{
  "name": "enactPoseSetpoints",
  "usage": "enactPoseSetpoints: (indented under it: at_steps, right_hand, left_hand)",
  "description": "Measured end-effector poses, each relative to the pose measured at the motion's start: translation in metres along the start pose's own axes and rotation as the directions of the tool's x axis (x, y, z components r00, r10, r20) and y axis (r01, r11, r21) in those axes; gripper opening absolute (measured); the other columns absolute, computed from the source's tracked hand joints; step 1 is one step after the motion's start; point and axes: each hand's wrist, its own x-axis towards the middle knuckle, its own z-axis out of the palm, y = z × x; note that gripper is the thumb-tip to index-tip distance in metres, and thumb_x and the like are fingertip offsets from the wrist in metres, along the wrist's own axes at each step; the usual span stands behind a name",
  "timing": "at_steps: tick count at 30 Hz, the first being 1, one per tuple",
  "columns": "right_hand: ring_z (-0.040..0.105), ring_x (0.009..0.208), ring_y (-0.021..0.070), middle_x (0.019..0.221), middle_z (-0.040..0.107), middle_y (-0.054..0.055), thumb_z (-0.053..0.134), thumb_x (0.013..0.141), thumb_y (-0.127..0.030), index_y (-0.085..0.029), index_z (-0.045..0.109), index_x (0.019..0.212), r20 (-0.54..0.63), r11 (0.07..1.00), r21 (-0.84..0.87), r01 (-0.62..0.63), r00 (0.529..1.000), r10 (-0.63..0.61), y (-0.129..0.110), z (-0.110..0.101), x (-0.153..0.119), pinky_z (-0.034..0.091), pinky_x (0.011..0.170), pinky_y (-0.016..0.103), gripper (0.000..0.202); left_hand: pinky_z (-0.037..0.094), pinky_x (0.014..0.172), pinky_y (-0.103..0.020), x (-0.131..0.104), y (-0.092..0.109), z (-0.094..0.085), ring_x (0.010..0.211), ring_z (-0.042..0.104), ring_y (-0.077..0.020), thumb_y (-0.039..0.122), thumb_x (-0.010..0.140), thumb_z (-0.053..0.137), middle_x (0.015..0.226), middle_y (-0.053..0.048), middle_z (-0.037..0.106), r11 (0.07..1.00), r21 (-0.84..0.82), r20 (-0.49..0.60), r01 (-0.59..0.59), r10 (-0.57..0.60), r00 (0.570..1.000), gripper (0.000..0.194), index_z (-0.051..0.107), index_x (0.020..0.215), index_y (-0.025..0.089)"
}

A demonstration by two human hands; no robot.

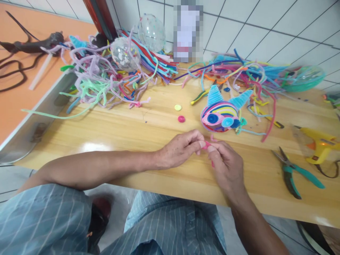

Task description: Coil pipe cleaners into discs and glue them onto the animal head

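Note:
My left hand (pixel 183 148) and my right hand (pixel 227 161) meet near the front of the wooden table, both pinching a small pink pipe-cleaner piece (pixel 206 145). Part of that piece is hidden by my fingers. Just behind my hands sits a round, striped figure (pixel 221 115) with two light-blue ears and blue coiled discs on its front. To its left lie a red-pink coiled disc (pixel 181 119) and a pale-yellow disc (pixel 177 107).
Teal-handled pliers (pixel 290 171) and a yellow glue gun (pixel 320 143) lie at the right. Tangled pipe cleaners (pixel 92 81), clear balls (pixel 151 32) and a colourful bundle (pixel 239 67) line the back. A black glue gun (pixel 50 41) rests at the far left.

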Motion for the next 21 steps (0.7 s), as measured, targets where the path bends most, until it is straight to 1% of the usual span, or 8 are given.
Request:
enactPoseSetpoints:
  at_steps: [4, 8, 10, 14, 18, 21]
  right_hand:
    - [0.062, 0.07, 0.018, 0.075, 0.069, -0.001, 0.059, 0.1, -0.03, -0.026, 0.07, 0.077, 0.001, 0.999, 0.033, -0.039, 0.999, 0.039, -0.0018, 0.0022, -0.0016, 0.053, 0.077, 0.035, 0.026]
    - [0.062, 0.07, 0.0178, 0.075, 0.069, -0.002, 0.06, 0.099, -0.029, -0.027, 0.072, 0.078, -0.003, 0.998, 0.058, -0.033, 0.999, 0.033, -0.0022, 0.003, -0.0026, 0.054, 0.081, 0.036, 0.024]
    - [0.064, 0.072, 0.018, 0.075, 0.069, -0.002, 0.061, 0.098, -0.029, -0.026, 0.072, 0.078, -0.003, 0.996, 0.079, -0.049, 0.999, 0.049, -0.0015, 0.0027, -0.0026, 0.054, 0.083, 0.037, 0.023]
    - [0.063, 0.07, 0.0174, 0.069, 0.064, -0.004, 0.06, 0.098, -0.028, -0.025, 0.069, 0.075, 0.016, 0.987, 0.121, -0.108, 0.994, 0.107, -0.0004, 0.0019, -0.0024, 0.053, 0.08, 0.035, 0.025]
    - [0.062, 0.069, 0.017, 0.069, 0.063, -0.003, 0.059, 0.1, -0.03, -0.025, 0.061, 0.067, 0.023, 0.994, 0.09, -0.068, 0.998, 0.066, -0.0022, 0.0026, -0.0024, 0.053, 0.085, 0.036, 0.033]
    - [0.062, 0.07, 0.0173, 0.072, 0.065, -0.002, 0.055, 0.103, -0.032, -0.025, 0.062, 0.072, 0.01, 0.999, 0.03, -0.016, 1.0, 0.016, -0.0027, 0.0034, -0.0022, 0.053, 0.084, 0.036, 0.033]
  left_hand:
    - [0.045, 0.078, -0.028, -0.0023, -0.0002, 0.0039, 0.077, 0.054, -0.0129, 0.04, 0.106, 0.051, 0.081, 0.001, 0.059, 1.0, -0.005, -0.053, -0.01, 0.01, 0.999, 0.025, 0.056, 0.093, 0.019]
    - [0.045, 0.078, -0.028, -0.0051, -0.0014, 0.0063, 0.076, 0.053, -0.0125, 0.039, 0.106, 0.051, 0.08, 0.002, 0.057, 1.0, -0.011, -0.076, -0.027, 0.026, 0.997, 0.025, 0.055, 0.091, 0.019]
    - [0.044, 0.077, -0.028, -0.0061, -0.0019, 0.0063, 0.076, 0.052, -0.0122, 0.037, 0.105, 0.052, 0.08, 0.002, 0.056, 0.999, -0.004, -0.073, -0.035, 0.035, 0.997, 0.024, 0.056, 0.09, 0.019]
    - [0.043, 0.077, -0.027, -0.0065, -0.0019, 0.0054, 0.076, 0.052, -0.0115, 0.033, 0.105, 0.053, 0.08, 0.003, 0.055, 0.999, 0.024, -0.04, -0.036, 0.037, 0.999, 0.021, 0.057, 0.09, 0.019]
    - [0.043, 0.077, -0.027, -0.0066, -0.0015, 0.0068, 0.076, 0.051, -0.0116, 0.033, 0.105, 0.052, 0.079, 0.003, 0.055, 0.999, 0.038, -0.057, -0.039, 0.041, 0.998, 0.021, 0.056, 0.089, 0.019]
    - [0.045, 0.078, -0.027, -0.0068, -0.002, 0.0085, 0.076, 0.053, -0.0122, 0.036, 0.105, 0.051, 0.08, 0.002, 0.057, 0.999, 0.019, -0.086, -0.028, 0.03, 0.996, 0.024, 0.055, 0.089, 0.019]
